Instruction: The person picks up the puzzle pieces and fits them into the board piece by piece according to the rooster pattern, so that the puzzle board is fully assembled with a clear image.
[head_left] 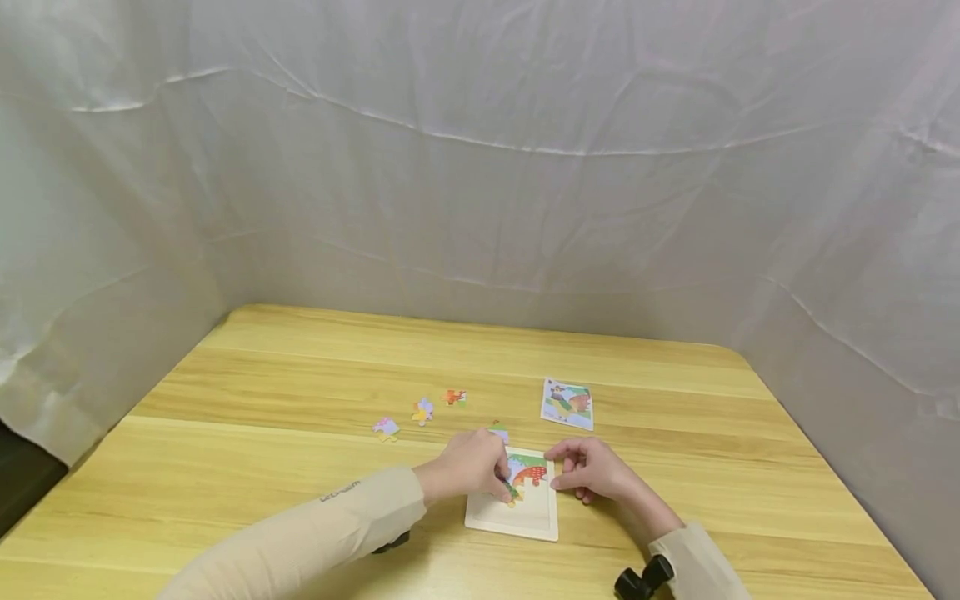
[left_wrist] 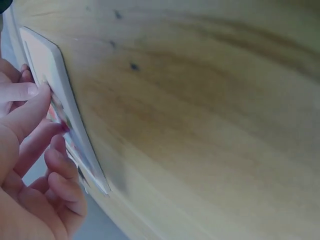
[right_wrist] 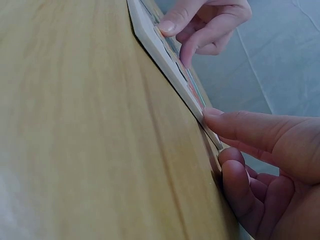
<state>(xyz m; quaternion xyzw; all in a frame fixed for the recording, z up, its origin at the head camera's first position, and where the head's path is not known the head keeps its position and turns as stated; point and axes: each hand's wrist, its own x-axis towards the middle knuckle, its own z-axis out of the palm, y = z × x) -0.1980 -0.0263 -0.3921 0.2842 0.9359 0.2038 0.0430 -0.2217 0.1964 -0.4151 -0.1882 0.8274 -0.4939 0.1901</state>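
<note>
A square puzzle tray [head_left: 517,518] with a pale rim lies in front of me, its upper part filled with red, green and blue picture pieces. My left hand [head_left: 471,465] reaches over its left side. Thumb and forefinger pinch a green-and-yellow puzzle piece [head_left: 514,493] low over the tray, partly hidden by the fingers. My right hand [head_left: 596,468] holds the tray's right edge near the far corner. In the right wrist view the right thumb [right_wrist: 215,112] lies on the rim, with curled fingers [right_wrist: 232,156] at the edge below.
Loose puzzle pieces lie left of the tray: a pink-and-lilac one [head_left: 386,428], a yellow-and-blue cluster [head_left: 423,411] and a red-orange one [head_left: 454,397]. Another piece [head_left: 498,432] sits just beyond the tray. A picture card [head_left: 567,404] lies at back right on the wooden table [head_left: 300,367].
</note>
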